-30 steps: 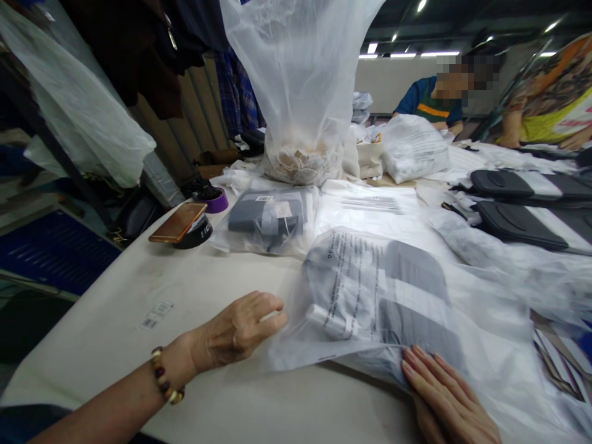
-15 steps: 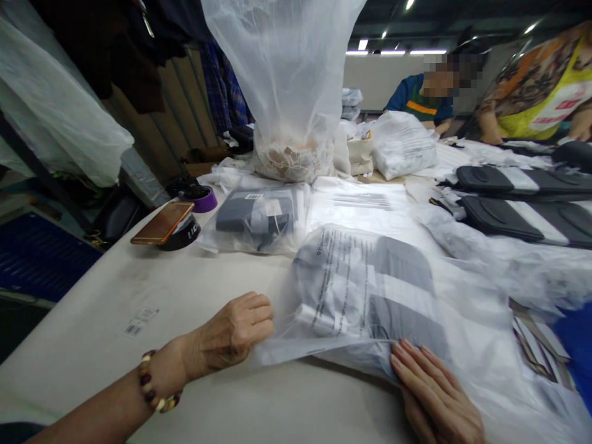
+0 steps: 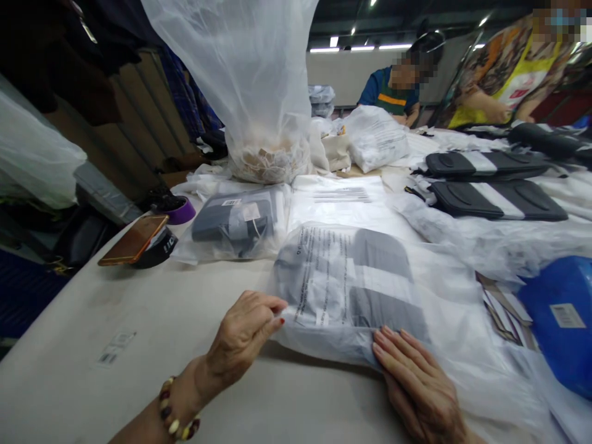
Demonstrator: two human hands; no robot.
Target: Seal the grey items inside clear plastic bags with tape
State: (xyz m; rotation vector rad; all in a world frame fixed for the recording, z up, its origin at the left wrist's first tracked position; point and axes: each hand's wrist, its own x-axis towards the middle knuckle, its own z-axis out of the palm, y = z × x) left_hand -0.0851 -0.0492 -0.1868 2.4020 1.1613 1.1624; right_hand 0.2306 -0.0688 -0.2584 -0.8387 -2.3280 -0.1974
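A clear plastic bag (image 3: 324,277) with printed warning text lies on the table in front of me. Inside it is a dark grey item with a pale band across it. At the bag's near left corner, my left hand (image 3: 247,330) is closed, pinching the plastic between thumb and forefinger; a bead bracelet circles that wrist. My right hand (image 3: 419,385) rests flat on the near edge of the bag, fingers stretched out and close together. The bag's loose right part spreads beyond this hand.
Behind is another bagged dark item (image 3: 235,222). A phone (image 3: 134,239) lies on a black roll at left, near purple tape (image 3: 182,211). Black cases (image 3: 497,198) and a blue package (image 3: 562,324) are at right. A large translucent bag (image 3: 268,148) stands behind; two people work across the table.
The view has swung right, so the scene sits further left. My left hand has drawn in closer to the bag's body, and the stretched near edge now lies against it. My right hand stays flat.
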